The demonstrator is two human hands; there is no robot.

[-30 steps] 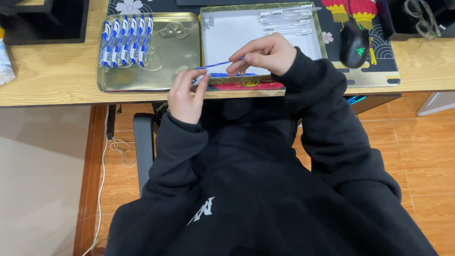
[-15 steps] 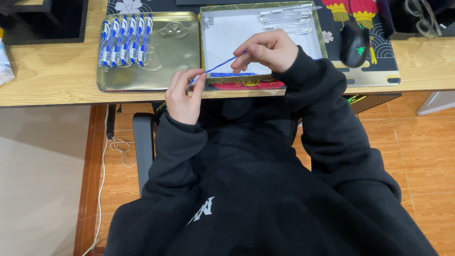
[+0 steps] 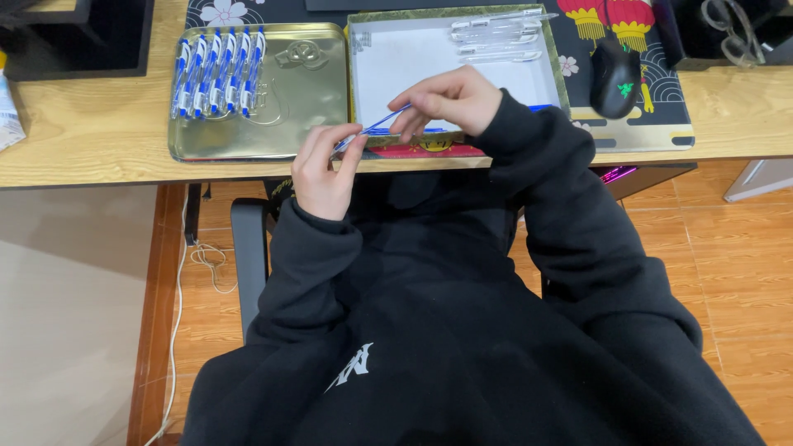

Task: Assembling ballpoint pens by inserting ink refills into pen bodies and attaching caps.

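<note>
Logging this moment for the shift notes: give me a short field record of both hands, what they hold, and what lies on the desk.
left hand: pinches the lower end of a thin blue pen part
right hand: grips the upper end of the same part
gold tray: row of blue and white pens at its left side
white-lined box: clear pen barrels at its far edge
black mouse: on the patterned mat, right of the box

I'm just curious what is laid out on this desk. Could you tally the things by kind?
Blue and white pens lined up on the gold tray: 5
Blue pen part held between the left hand and the right hand: 1
Clear pen barrels in the white-lined box: about 4
Computer mouse: 1
Total: about 11, plus tray and box
</note>
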